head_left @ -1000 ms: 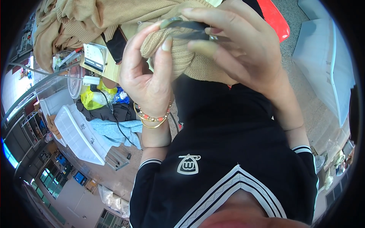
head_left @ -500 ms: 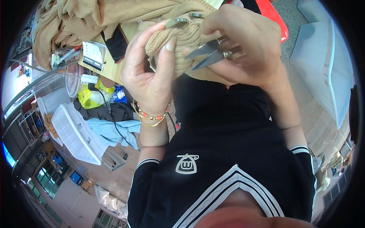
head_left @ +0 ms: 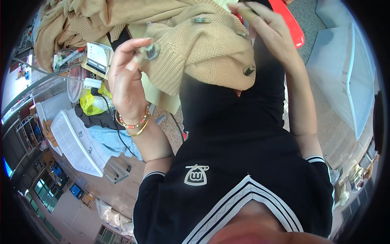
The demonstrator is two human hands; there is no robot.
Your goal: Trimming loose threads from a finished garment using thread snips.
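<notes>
A tan knitted cardigan [head_left: 203, 53] with dark round buttons lies across my lap and chest. My left hand [head_left: 126, 81], with beaded and gold bracelets on the wrist, pinches one button [head_left: 152, 51] at the knit's left edge and lifts it. My right hand [head_left: 270, 34] is raised at the upper right, above the cardigan's far edge. Its fingertips are closed on a small slim tool [head_left: 247, 7], mostly hidden by the fingers. Two more buttons [head_left: 248, 70] show along the right edge.
A heap of tan knitwear [head_left: 61, 24] lies at the upper left above a small card box [head_left: 96, 57], a yellow bag [head_left: 92, 102] and a white slatted plastic tray [head_left: 77, 142]. A red plastic seat [head_left: 293, 29] shows top right, a clear plastic bin [head_left: 349, 81] far right.
My hands have parted. The right hand, which held metal snips against the knit by the left fingers, has moved up and to the right. The cardigan has unfolded and hangs wider.
</notes>
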